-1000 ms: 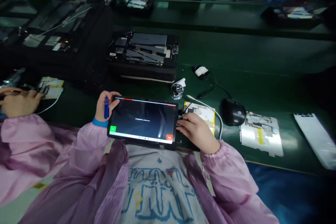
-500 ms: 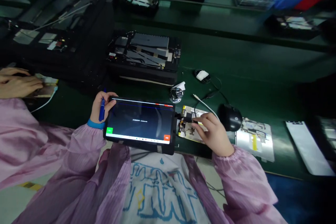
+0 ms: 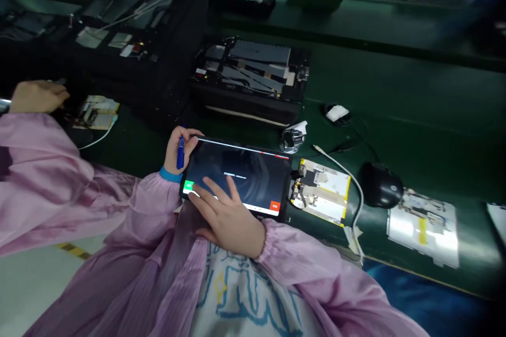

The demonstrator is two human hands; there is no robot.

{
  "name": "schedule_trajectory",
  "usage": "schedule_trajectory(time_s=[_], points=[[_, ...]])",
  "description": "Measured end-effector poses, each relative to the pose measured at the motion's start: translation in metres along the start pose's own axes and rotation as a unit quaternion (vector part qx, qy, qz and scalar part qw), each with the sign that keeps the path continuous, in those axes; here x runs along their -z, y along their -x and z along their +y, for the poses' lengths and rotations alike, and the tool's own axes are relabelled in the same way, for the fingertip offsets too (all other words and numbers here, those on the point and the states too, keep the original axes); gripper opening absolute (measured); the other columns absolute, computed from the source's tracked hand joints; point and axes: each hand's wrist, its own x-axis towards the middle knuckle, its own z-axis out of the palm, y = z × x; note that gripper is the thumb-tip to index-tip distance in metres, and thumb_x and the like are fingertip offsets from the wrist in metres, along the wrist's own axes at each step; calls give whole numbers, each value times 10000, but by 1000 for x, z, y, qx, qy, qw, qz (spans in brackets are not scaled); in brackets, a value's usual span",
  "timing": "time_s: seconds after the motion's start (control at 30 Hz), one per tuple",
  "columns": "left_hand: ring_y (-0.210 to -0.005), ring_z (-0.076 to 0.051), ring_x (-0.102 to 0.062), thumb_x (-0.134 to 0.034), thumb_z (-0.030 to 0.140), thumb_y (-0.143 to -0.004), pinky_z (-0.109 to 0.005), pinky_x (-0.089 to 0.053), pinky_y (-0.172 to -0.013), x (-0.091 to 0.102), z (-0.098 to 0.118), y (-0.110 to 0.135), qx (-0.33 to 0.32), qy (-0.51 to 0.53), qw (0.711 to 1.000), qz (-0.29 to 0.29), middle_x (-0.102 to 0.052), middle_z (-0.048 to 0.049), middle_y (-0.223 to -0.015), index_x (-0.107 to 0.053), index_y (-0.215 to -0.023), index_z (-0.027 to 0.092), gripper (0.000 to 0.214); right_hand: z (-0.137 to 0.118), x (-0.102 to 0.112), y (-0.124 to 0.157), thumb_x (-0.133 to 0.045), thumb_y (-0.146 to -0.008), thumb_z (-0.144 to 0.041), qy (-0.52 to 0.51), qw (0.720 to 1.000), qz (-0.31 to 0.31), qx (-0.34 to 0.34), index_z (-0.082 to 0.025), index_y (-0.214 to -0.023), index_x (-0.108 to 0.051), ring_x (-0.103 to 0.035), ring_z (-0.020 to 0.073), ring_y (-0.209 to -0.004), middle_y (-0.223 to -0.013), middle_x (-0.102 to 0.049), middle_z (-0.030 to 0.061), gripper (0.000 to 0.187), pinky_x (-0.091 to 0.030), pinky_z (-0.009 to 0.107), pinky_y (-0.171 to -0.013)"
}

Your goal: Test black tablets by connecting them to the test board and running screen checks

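Note:
My left hand [image 3: 177, 154] grips the upper left corner of a tablet [image 3: 253, 171], thumb on its front. A blue pen [image 3: 181, 152] is tucked in the same hand. The tablet shows a dark screen with a green button [image 3: 188, 186] at lower left and a red button [image 3: 274, 206] at lower right. My right hand [image 3: 233, 218] lies over the lower screen with fingers spread, a fingertip close to the green button; whether it touches I cannot tell. Right of the tablet lies a circuit board assembly [image 3: 322, 189] with yellow edges, joined to the tablet's side by a short black connector [image 3: 297, 174].
A white cable [image 3: 358, 195] curves past the assembly. Near it stand a black rounded device [image 3: 381, 185] and a silver metal plate [image 3: 425, 226]. A black bin of parts [image 3: 251, 76] stands behind the tablet. At left, a co-worker's hand [image 3: 39, 97] is near another board [image 3: 98, 112].
My right hand has left the circuit board assembly and moved left over the tablet's screen, fingers spreading. My left hand keeps the tablet and pen. The camera view has shifted left.

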Motion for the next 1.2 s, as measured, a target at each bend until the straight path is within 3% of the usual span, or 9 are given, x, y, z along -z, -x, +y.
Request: schedule_trajectory(time_s=[0.1,0.2,0.33,0.47,0.63,0.87,1.13,1.2], points=[[-822,-182,-640,-617,424,-853,-366,-480,-802,-1,2,3,-4,-10,1000,4,-682,-61,-906,-384,-769,212,327,-3,-9,-15,-611,-858,-433,3,1000,-21,9,-132,-1425,-371,-258,322,-1427,-1446,-466,152,686,-126,674,-1137],[-813,-179,-637,-610,409,-860,-363,-479,-795,-1,2,5,-1,-8,1000,4,-684,-57,-905,-388,-769,210,312,4,0,-10,-564,-884,-452,12,1000,17,-3,-149,-1419,-389,-240,324,-1438,-1463,-444,155,640,-59,680,-1136],[-794,-177,-634,-621,388,-854,-354,-477,-765,-1,1,5,3,3,1000,0,-679,-57,-902,-389,-763,207,308,15,18,22,-531,-898,-425,60,989,89,-106,-171,-1362,-465,-248,352,-1431,-1446,-456,163,533,-76,685,-1127],[-812,-185,-632,-635,380,-842,-362,-476,-769,-1,2,5,-1,6,1000,5,-672,-51,-897,-391,-756,207,311,21,15,57,-623,-841,-384,123,975,86,-166,-221,-1288,-527,-314,391,-1385,-1413,-488,161,485,-135,730,-1085],[-820,-189,-629,-653,362,-834,-377,-476,-777,-3,1,5,-14,-5,1000,4,-669,-52,-902,-401,-753,204,308,21,-2,73,-640,-833,-358,164,969,79,-169,-272,-1260,-551,-364,390,-1344,-1387,-520,139,445,-163,744,-1060],[-807,-168,-631,-661,354,-840,-352,-472,-746,-2,-2,5,-15,12,1000,-6,-666,-58,-890,-400,-762,198,313,21,-6,73,-649,-824,-381,171,961,133,-171,-237,-1079,-619,-372,372,-1339,-1318,-577,129,294,-138,729,-1081],[-828,-173,-621,-647,367,-855,-374,-459,-780,-2,-1,5,-15,-6,1000,-3,-668,-69,-905,-406,-763,192,311,22,-9,75,-655,-815,-399,165,961,136,-176,-235,-1065,-594,-390,381,-1312,-1294,-588,125,305,-140,728,-1075],[-829,-175,-623,-648,360,-854,-372,-461,-777,-3,-1,5,-12,-3,1000,-4,-668,-69,-911,-409,-763,193,306,23,-3,77,-657,-797,-465,145,962,153,-171,-230,-1083,-577,-387,390,-1309,-1282,-584,132,378,-118,726,-1079]])
